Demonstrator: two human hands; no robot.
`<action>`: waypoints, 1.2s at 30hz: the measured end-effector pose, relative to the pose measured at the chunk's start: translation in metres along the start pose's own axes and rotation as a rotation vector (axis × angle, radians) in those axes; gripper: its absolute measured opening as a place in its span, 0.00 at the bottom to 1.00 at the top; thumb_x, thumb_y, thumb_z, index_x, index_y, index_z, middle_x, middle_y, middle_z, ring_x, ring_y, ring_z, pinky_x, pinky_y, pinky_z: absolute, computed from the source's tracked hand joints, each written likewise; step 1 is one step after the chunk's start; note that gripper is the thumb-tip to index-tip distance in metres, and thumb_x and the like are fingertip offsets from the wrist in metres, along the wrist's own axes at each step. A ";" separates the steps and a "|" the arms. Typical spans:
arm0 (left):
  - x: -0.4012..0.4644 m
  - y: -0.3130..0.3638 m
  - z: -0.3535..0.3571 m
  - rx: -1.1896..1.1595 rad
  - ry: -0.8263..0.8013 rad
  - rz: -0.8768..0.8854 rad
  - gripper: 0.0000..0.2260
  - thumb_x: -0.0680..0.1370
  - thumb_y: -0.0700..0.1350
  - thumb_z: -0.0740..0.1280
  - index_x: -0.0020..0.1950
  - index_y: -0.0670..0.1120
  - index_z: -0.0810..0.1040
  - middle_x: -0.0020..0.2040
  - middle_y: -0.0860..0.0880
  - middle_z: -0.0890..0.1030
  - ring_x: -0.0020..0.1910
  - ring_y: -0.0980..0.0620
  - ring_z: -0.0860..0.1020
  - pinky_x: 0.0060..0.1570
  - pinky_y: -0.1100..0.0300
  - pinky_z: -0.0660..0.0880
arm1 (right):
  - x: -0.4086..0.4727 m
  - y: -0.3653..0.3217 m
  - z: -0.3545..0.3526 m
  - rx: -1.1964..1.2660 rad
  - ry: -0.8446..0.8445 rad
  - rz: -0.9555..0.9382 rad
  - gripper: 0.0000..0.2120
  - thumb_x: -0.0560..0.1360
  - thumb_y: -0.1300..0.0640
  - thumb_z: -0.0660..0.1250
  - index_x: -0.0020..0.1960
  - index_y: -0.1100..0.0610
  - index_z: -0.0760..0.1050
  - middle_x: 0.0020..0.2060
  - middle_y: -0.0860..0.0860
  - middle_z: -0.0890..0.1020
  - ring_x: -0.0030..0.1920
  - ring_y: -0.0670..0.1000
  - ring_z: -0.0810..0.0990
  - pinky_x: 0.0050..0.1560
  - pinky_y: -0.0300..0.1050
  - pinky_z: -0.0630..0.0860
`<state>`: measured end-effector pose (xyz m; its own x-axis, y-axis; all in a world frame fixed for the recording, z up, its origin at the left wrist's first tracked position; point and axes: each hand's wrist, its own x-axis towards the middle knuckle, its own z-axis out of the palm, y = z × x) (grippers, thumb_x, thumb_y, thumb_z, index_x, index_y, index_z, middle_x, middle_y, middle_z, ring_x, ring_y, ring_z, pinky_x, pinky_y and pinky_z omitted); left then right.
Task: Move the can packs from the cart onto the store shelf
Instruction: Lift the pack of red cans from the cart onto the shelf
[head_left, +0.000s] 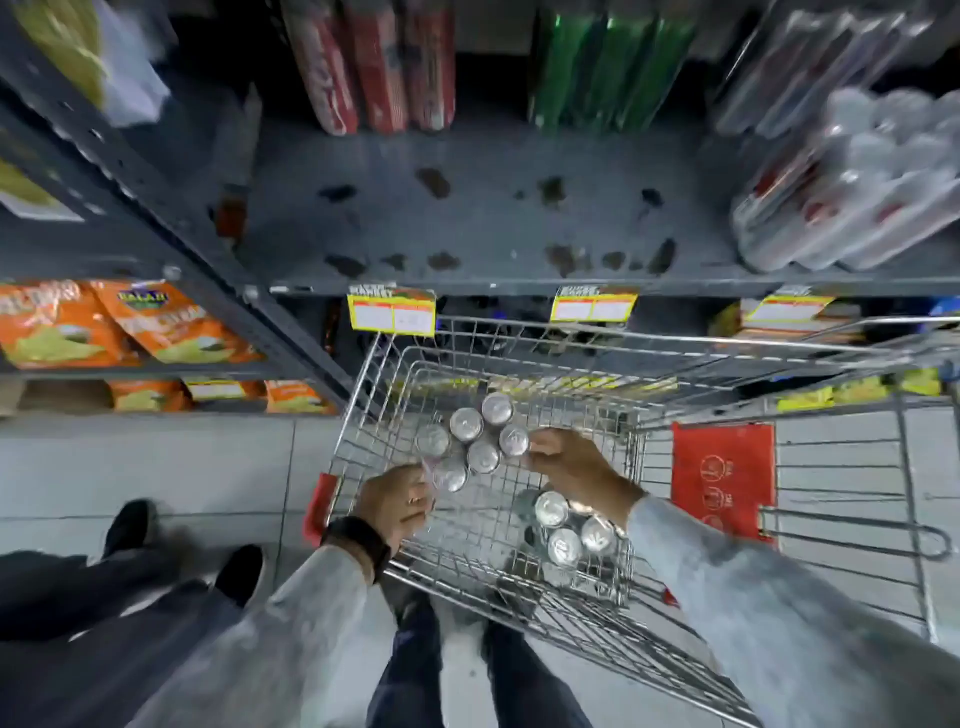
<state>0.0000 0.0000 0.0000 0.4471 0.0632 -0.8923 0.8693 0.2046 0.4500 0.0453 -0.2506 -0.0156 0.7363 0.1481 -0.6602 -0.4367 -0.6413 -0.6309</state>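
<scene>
A shrink-wrapped pack of silver-topped cans (470, 441) stands upright in the wire cart (519, 353). My left hand (397, 501) grips its near-left end and my right hand (563, 460) holds its right side. A second can pack (571, 525) sits in the cart nearer to me, partly under my right forearm. The grey store shelf (493, 223) lies just beyond the cart, its stained middle bare.
Red packs (374, 62) and green packs (608, 62) stand at the shelf's back, and clear-wrapped packs (852, 176) sit at its right. Orange snack bags (119, 327) fill the left rack. Another person's legs (130, 571) stand at my left. A red flap (722, 478) hangs in the cart.
</scene>
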 end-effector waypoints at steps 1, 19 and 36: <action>0.013 -0.003 0.002 0.000 -0.029 -0.025 0.07 0.84 0.43 0.61 0.50 0.47 0.78 0.46 0.44 0.78 0.41 0.50 0.79 0.42 0.59 0.76 | 0.014 0.000 0.004 0.043 -0.004 0.032 0.14 0.79 0.50 0.71 0.61 0.55 0.80 0.47 0.51 0.85 0.37 0.43 0.80 0.32 0.31 0.71; 0.089 -0.013 0.023 0.114 0.467 -0.053 0.12 0.79 0.51 0.70 0.53 0.42 0.81 0.61 0.37 0.84 0.60 0.37 0.84 0.63 0.45 0.81 | 0.117 0.019 0.030 0.373 0.217 0.270 0.06 0.77 0.56 0.73 0.42 0.56 0.82 0.36 0.48 0.86 0.36 0.49 0.85 0.31 0.36 0.77; -0.182 0.148 0.005 -0.052 0.279 0.571 0.03 0.74 0.42 0.77 0.41 0.45 0.88 0.45 0.37 0.89 0.41 0.43 0.86 0.44 0.50 0.85 | -0.130 -0.188 -0.112 0.568 0.330 -0.080 0.04 0.68 0.55 0.80 0.43 0.51 0.87 0.40 0.47 0.90 0.39 0.47 0.88 0.42 0.42 0.80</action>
<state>0.0481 0.0140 0.2286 0.7586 0.4274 -0.4918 0.4960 0.1106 0.8613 0.0893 -0.2337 0.2343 0.8584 -0.1179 -0.4993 -0.5118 -0.1280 -0.8495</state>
